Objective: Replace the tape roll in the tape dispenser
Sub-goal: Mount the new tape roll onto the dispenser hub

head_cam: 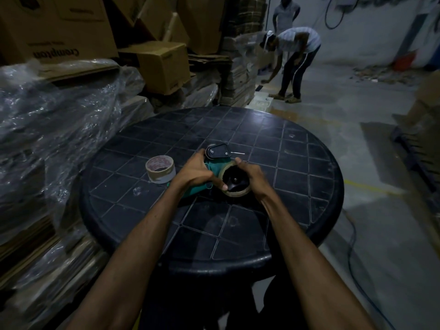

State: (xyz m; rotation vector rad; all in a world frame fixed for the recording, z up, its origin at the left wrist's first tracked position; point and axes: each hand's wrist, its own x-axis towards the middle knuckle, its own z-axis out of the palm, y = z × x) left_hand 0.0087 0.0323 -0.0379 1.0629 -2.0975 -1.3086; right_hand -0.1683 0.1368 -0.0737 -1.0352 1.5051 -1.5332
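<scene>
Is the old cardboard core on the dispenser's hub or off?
On. The cardboard core rings the black hub of the tape dispenser, with the right hand gripping its rim.

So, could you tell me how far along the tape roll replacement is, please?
Nothing looks finished. The left hand grips the green-handled tape dispenser; the right hand holds the thin brown cardboard ring around its black hub. The full beige tape roll waits on the round black table, unfitted.
</scene>
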